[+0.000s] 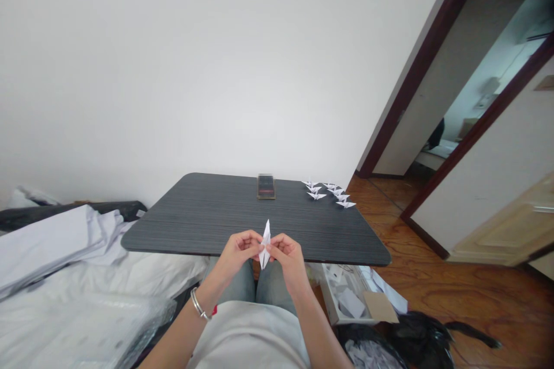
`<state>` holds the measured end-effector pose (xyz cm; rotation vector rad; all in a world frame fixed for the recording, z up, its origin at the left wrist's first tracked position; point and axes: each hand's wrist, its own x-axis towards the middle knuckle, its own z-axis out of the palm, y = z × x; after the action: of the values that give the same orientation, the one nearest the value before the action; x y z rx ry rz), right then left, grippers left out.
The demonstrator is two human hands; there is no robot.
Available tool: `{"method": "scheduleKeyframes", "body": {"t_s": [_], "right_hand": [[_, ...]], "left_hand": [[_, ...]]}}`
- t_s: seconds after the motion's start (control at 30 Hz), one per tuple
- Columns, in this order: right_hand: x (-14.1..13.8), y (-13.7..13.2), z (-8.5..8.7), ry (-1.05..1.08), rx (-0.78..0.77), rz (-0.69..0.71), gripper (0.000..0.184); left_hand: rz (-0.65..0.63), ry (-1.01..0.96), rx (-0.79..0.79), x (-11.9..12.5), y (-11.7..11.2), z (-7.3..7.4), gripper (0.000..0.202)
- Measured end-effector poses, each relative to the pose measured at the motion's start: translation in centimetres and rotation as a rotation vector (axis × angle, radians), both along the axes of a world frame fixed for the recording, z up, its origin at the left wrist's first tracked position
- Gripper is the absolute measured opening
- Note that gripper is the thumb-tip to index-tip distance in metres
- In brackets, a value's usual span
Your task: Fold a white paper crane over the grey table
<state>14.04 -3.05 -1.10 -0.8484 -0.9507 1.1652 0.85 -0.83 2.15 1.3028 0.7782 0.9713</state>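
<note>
A: Starting with the head view, the only one: what are the fingers doing?

B: The left hand (242,248) and the right hand (286,251) pinch a folded paper (266,232) between them, thumbs and fingertips clamped on its middle from both sides. One point rises above the fingers, the other hangs below, by the near edge of the table (208,213).

A: How far along does it look?

B: Partway, I'd judge. It's slim, with no wings spread. Beyond the fingers and to their right, about seven paper birds (317,196) stand in two loose rows, wings out; those look finished. Spread wings are what the held one lacks beside them.

A: And straight beyond the fingers?

B: A phone (266,187), lying flat near the table's far edge.

A: Any containers?

B: Right of the fingers and lower than the tabletop, a white box (328,297) holds pieces of white paper, plus small things I can't make out. Brown cardboard (381,307) sits at its near right corner. Closer to the body, a black bag (352,332) gapes around crumpled, pale stuff, probably paper. The dark bundle (419,333) to its right may be part of it; I can't tell.

A: Left of the fingers?

B: A pile of white sheets (52,242), well apart from them, in no container.
</note>
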Motion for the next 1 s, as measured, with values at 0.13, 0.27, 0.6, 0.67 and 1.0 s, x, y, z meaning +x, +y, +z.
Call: {"method": "scheduleKeyframes", "body": {"t_s": [0.13, 0.27, 0.6, 0.67, 1.0], "right_hand": [[0.0, -0.1, 0.2, 0.008, 0.016, 0.025, 0.005], [0.0, -0.3, 0.4, -0.004, 0.036, 0.026, 0.002], [0.1, -0.4, 0.6, -0.012, 0.062, 0.067, 0.002], [0.2, -0.5, 0.6, -0.014, 0.055, 0.068, 0.003], [0.4, -0.5, 0.5, -0.017, -0.012, 0.127, 0.012]], "left_hand": [[-0.039, -0.014, 0.008, -0.1, 0.0, 0.0, 0.016], [-0.044, -0.039, -0.003, -0.1, 0.0, -0.1, 0.014], [-0.03, -0.019, 0.029, -0.2, 0.0, 0.1, 0.017], [-0.039, 0.0, 0.043, -0.4, 0.1, 0.1, 0.017], [-0.061, 0.091, 0.028, -1.1, 0.7, 0.1, 0.018]]}}
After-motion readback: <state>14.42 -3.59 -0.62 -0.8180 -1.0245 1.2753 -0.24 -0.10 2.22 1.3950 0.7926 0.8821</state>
